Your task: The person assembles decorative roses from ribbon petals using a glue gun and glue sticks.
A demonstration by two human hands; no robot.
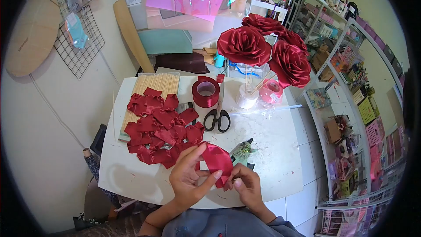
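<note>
My left hand (187, 179) is closed on a dark red satin ribbon piece (218, 161), with the fingertips at its upper left edge and the thumb on its lower part. My right hand (246, 187) pinches the lower right edge of the same piece. Just beyond the right hand lies a green glue gun (240, 152), partly covered by the ribbon and fingers. A heap of cut red ribbon pieces (158, 125) spreads left of the hands. Black-handled scissors (217, 120) lie farther back, beside a roll of red ribbon (205, 91).
Large red ribbon roses (244, 46) on sticks stand in a white holder (248, 97) at the back right. Beside it is a wrapped pink roll (271, 91). Bundled wooden sticks (164, 82) lie under the heap. Loaded shelves (351, 127) line the right side.
</note>
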